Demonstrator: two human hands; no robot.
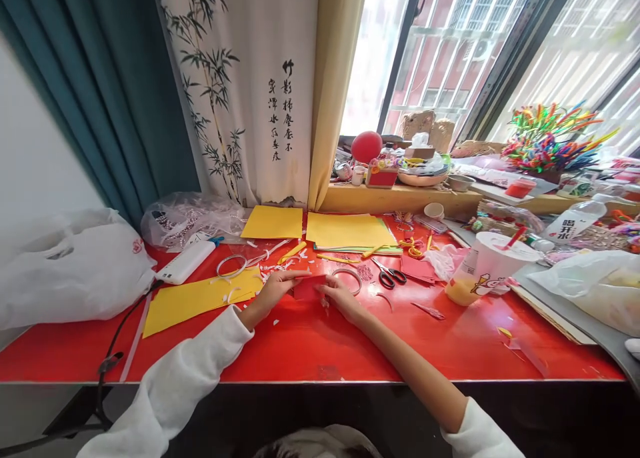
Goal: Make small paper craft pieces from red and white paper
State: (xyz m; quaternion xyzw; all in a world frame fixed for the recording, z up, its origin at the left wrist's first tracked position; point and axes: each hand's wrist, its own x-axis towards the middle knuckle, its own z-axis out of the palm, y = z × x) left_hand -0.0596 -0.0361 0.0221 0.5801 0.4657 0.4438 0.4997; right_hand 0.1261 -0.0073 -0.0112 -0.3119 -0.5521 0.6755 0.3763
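A small piece of red paper (309,289) lies on the red table (350,345) between my two hands. My left hand (277,287) pinches its left edge with the fingers closed on it. My right hand (338,294) grips its right edge the same way. A roll of clear tape (349,279) sits just behind my right hand. Black-handled scissors (390,274) lie a little to the right of the tape. White paper scraps are scattered behind my left hand.
Yellow paper sheets (200,298) lie left, with more yellow sheets (345,230) at the back. A white power bank (186,262) and plastic bags (70,265) sit far left. A drink cup with straw (483,269) stands right. The windowsill holds craft clutter and a red balloon (366,146).
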